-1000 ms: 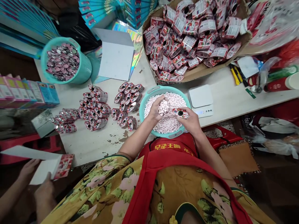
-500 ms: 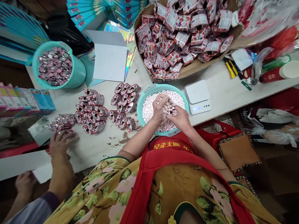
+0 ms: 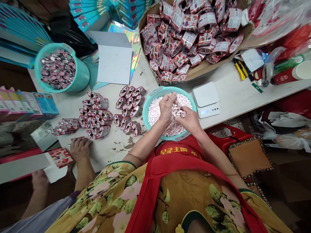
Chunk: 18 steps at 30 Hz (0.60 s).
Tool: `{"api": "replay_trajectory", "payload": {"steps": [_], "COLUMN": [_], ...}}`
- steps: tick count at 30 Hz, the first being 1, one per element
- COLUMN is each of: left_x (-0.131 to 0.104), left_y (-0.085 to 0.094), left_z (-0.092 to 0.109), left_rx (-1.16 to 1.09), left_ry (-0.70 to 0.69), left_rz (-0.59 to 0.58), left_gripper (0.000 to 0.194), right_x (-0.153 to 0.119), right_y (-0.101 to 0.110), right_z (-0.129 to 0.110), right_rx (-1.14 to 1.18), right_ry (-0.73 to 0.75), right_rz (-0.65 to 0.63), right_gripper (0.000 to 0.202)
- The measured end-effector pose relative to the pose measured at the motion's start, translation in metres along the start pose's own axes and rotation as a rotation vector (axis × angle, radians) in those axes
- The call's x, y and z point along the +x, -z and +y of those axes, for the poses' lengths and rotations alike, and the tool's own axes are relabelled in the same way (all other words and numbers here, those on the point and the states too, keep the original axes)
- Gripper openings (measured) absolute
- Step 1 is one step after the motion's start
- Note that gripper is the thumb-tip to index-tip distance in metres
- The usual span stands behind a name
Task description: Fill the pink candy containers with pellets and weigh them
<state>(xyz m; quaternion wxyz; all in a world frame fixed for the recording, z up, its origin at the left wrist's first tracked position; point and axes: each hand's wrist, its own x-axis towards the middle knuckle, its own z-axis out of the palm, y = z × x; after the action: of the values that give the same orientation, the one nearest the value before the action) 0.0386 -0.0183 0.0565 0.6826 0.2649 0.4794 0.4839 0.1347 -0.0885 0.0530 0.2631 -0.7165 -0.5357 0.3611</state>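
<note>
The person wears a short-sleeved top (image 3: 107,194) in mustard yellow, printed with pink flowers and green leaves, its sleeve hems edged in dark green. Over it lies a red apron (image 3: 179,161) whose bib carries a line of yellow characters, with red straps running down across the chest. Both forearms are bare, and the left hand (image 3: 167,108) and right hand (image 3: 189,121) wear no gloves.
</note>
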Motion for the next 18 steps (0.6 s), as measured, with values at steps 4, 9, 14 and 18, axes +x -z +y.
{"api": "replay_trajectory", "payload": {"steps": [4, 9, 14, 18], "left_x": [0.0001, 0.0042, 0.0013, -0.0001], "left_y": [-0.0018, -0.0006, -0.0040, -0.0084], "left_z": [-0.0002, -0.0048, -0.0070, -0.0051], "left_rx": [0.025, 0.076, 0.082, 0.112], "left_ry": [0.004, 0.000, 0.009, 0.014], "left_rz": [-0.039, -0.066, -0.049, -0.043], "left_gripper": [0.048, 0.040, 0.038, 0.037], "right_x": [0.0036, 0.0065, 0.0054, 0.0051], "right_y": [0.0005, 0.0039, 0.0038, 0.0026], "right_z": [0.0017, 0.0028, 0.0046, 0.0057], "right_rx": [-0.007, 0.055, 0.041, 0.081], "right_ry": [-0.025, -0.040, -0.014, -0.038], "right_rz": [0.011, 0.028, 0.016, 0.007], "right_gripper": [0.034, 0.039, 0.038, 0.038]}}
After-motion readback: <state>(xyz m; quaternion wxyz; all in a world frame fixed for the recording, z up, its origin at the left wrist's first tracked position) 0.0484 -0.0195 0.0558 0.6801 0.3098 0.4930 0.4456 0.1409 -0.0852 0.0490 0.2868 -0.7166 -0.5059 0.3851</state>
